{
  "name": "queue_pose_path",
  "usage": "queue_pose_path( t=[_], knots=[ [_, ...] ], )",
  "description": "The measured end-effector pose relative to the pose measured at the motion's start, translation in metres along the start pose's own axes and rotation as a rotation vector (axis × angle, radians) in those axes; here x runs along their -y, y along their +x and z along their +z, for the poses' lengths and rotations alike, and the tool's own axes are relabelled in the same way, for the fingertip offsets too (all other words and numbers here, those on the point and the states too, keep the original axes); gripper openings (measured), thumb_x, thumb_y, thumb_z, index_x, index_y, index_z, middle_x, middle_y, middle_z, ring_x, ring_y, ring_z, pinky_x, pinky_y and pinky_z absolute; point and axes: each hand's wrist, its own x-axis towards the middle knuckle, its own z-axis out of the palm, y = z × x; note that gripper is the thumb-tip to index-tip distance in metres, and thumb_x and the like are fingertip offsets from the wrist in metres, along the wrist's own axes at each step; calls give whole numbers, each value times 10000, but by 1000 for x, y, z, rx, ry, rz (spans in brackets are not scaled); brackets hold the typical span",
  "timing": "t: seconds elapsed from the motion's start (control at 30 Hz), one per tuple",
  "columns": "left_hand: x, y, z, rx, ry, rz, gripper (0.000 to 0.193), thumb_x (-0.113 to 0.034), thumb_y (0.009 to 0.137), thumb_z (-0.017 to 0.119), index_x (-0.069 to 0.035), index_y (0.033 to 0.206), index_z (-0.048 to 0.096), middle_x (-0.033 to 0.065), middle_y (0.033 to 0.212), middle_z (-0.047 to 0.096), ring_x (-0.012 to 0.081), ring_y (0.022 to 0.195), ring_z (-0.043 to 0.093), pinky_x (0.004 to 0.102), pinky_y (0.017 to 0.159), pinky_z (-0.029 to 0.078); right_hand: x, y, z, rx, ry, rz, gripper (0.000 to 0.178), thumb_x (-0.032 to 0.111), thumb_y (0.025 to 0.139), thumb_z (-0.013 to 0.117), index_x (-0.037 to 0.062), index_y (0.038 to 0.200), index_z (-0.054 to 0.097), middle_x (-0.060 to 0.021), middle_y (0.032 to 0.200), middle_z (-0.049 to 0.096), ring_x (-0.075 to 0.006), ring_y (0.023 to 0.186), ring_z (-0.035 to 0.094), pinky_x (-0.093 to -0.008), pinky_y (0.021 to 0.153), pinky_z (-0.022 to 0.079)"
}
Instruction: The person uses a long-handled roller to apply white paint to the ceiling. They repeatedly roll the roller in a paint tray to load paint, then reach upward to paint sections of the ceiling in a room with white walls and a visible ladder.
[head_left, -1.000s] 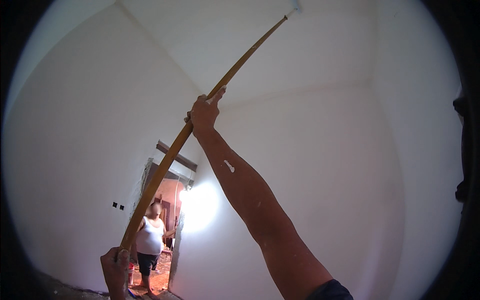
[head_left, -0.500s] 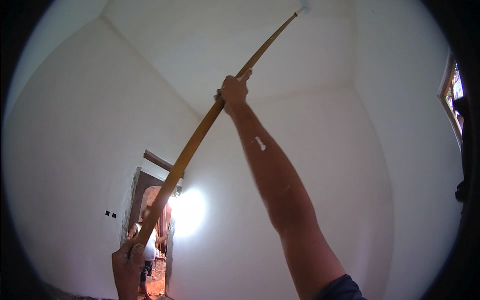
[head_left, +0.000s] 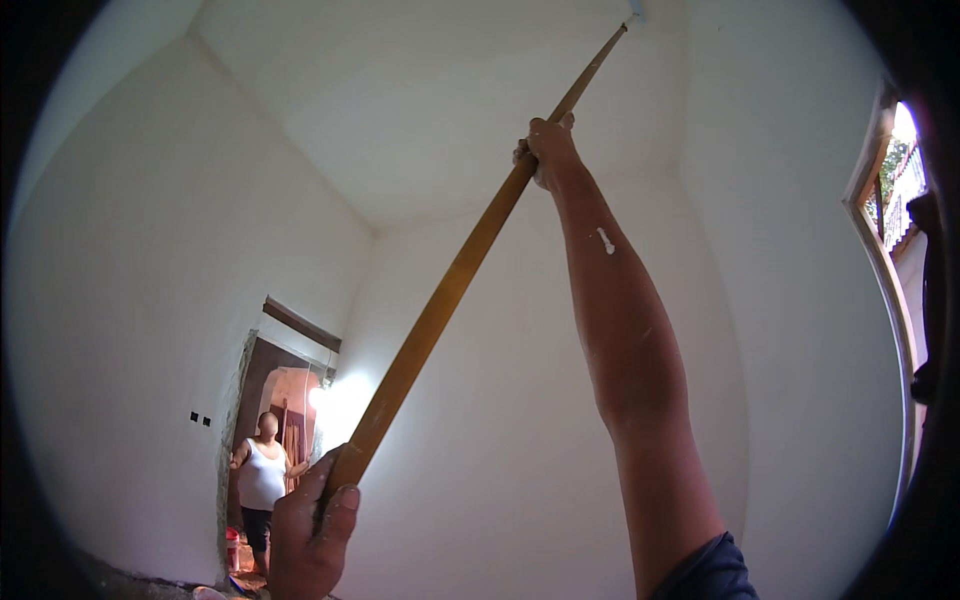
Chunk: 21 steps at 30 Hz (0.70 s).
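Note:
A long yellowish-brown wooden pole (head_left: 450,295) slants up from lower left to upper right. My left hand (head_left: 312,530) is closed round its lower end, thumb to the right. Higher up the shaft, my right hand (head_left: 548,148) grips it with that arm stretched out. At the pole's far tip is a small pale-blue fitting (head_left: 635,14), close to the ceiling and too small to make out. White smears mark my right forearm (head_left: 620,310).
A person (head_left: 264,478) in a white tank top stands in the doorway at left. Beside the door frame glows a bright lamp (head_left: 318,397). White walls (head_left: 130,300) and ceiling (head_left: 350,90) surround me. A window (head_left: 880,200) opens at right; a red bucket (head_left: 233,548) sits by the doorway.
Both hands and the pole have shifted to the right in view, still gripping. The person in the doorway, partly hidden behind the pole before, now shows plainly. More of the window shows.

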Motion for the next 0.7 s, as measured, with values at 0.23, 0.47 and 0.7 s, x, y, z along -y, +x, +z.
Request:
queue_pose_path(
  t=[0.23, 0.47, 0.7],
  knots=[
    [28, 23, -13, 150, -31, 30, 604, -334, 987, 630, 53, 1429, 493, -12, 851, 558, 58, 737, 455, 224, 677, 399, -14, 24, -8, 17, -39, -58, 850, 48, 952, 493, 283, 1520, -93, -139, 854, 504, -212, 624, 542, -378, 506, 519],
    [51, 35, -16, 164, 119, 268, 651, -364, 994, 635, 54, 1458, 453, 46, 843, 594, 91, 750, 531, 254, 695, 452, -13, 16, -21, 31, -33, -87, 785, 45, 941, 438, 224, 1524, -57, -126, 830, 485, -188, 584, 529, -358, 519, 536],
    [16, 23, 4, 58, 203, 115, 565, -338, 995, 641, 38, 1402, 528, 69, 781, 626, 109, 688, 559, 276, 669, 483, -9, 22, -29, 28, 54, -32, 805, 55, 957, 452, 299, 1527, -62, -133, 895, 475, -188, 649, 512, -358, 574, 549]
  ],
)
